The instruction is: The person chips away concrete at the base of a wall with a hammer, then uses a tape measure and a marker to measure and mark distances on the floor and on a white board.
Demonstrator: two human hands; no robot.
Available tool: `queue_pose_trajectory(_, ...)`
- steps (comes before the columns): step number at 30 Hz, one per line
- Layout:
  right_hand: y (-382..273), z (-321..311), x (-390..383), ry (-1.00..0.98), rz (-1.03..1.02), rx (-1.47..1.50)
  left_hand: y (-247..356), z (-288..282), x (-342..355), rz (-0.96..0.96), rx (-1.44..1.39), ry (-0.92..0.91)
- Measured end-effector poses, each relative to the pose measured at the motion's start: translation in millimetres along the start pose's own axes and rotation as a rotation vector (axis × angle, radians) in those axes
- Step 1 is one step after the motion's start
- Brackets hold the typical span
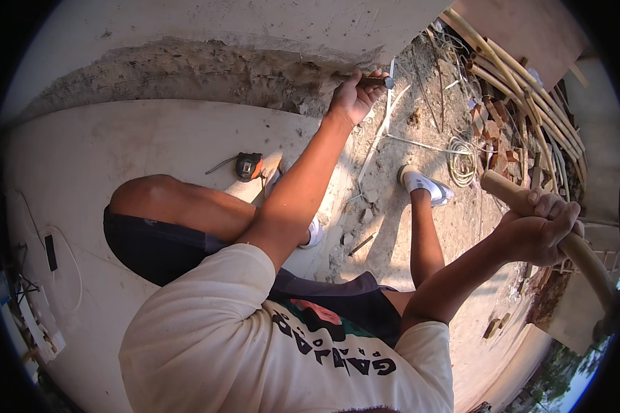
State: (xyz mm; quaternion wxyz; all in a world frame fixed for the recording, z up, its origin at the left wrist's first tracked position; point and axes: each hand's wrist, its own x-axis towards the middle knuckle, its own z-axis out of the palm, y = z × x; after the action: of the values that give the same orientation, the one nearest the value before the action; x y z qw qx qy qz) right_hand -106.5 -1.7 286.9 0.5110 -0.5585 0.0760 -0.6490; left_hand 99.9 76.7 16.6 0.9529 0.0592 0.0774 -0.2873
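My left hand (355,100) is closed around a dark metal chisel (377,81). Its blunt round end points to the right, and the other end lies along the rough, broken strip (241,76) at the foot of the pale wall (255,24). Over on the right, my right hand (548,224) grips the thick wooden handle of a hammer (506,191), raised well apart from the chisel. A dark shape at the handle's far end, near the picture's rim, looks like the hammer head, but shadow blurs it.
A black and orange tape measure (249,166) lies by my bent left leg. Rubble (367,215) and white strips (373,150) litter the ground near my feet. Farther right are a cable coil (461,162), broken bricks (492,124) and long poles (523,82). A black flat object (51,252) sits far left.
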Motion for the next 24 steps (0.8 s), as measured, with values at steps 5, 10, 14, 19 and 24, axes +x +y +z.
queue_pose_trajectory(5,151,-96,-123,-0.441,-0.051,-0.482,-13,-7,12,-0.059,0.0,-0.196)
queue_pose_trajectory(10,112,-79,-133,-0.801,0.459,-0.713,10,-15,7,-0.017,0.068,-0.099)
queue_pose_trajectory(14,51,-52,-63,-0.511,0.524,-0.455,8,-16,2,-0.016,0.053,-0.099)
queue_pose_trajectory(19,-1,3,7,-0.047,0.025,0.003,5,-12,0,-0.041,-0.032,-0.112)
queue_pose_trajectory(24,88,-17,-116,-0.03,0.178,-0.201,-5,-3,2,0.01,0.016,-0.111)
